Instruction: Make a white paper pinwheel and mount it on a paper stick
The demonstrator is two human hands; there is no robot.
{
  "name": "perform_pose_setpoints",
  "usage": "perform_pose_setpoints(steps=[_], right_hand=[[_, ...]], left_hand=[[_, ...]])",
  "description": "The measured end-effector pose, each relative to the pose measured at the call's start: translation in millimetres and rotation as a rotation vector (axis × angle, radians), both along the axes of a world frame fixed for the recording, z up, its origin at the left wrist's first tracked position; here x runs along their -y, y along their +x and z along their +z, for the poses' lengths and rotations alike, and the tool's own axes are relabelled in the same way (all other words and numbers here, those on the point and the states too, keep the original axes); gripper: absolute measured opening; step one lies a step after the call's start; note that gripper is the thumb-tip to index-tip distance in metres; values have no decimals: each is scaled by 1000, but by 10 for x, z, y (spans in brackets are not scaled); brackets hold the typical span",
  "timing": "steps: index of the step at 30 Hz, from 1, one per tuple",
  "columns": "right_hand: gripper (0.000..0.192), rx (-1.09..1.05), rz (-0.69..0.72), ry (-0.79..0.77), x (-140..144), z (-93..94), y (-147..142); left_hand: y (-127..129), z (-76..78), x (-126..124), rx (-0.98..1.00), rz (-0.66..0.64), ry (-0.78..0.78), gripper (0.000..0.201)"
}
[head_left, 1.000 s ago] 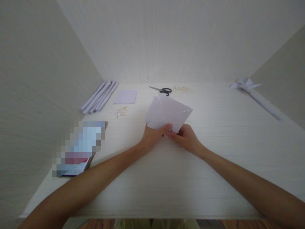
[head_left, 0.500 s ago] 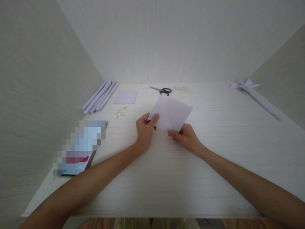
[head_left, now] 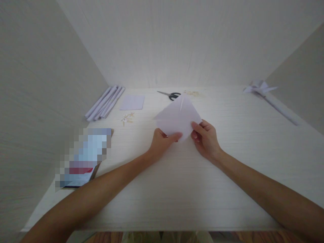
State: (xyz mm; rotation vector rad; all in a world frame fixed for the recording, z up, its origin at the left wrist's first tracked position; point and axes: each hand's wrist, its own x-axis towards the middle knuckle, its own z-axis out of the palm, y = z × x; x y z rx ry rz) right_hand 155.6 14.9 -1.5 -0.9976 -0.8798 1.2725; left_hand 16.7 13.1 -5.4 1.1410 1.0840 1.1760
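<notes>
Head view: left hand (head_left: 162,143) and right hand (head_left: 206,138) both pinch a white paper (head_left: 177,118), fingers closed on its near edges, above the table (head_left: 177,189).

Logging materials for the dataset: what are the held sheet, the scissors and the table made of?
Sheet: thin white paper, matte; creases show. Scissors: apparently metal blades, black probably plastic handles. Table: pale wood-grain surface, possibly laminate.

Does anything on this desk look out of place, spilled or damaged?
Only small tan scraps lie scattered loose beside the flat white paper sheet. The folded white paper pinched by the left hand and right hand looks intact.
</notes>
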Motion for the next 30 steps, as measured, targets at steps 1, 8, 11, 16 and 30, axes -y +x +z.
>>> perform_pose_setpoints(steps=[1, 8, 11, 16, 30], right_hand=[[24, -3, -1, 0, 3, 3, -1], [25, -62, 34, -30, 21, 29, -9], [27, -37, 141, -62, 43, 20, -16], [29, 121, 396, -32, 83, -33, -19], [23, 228, 442, -3, 88, -24, -12]], left_hand=[[3, 13, 18, -12, 1, 19, 28], [2, 12, 46, -76, 20, -1, 31], [6, 13, 35, -77, 87, -19, 30], [18, 11, -2, 8, 153, -27, 22], [20, -10, -33, 86, 77, -33, 20]])
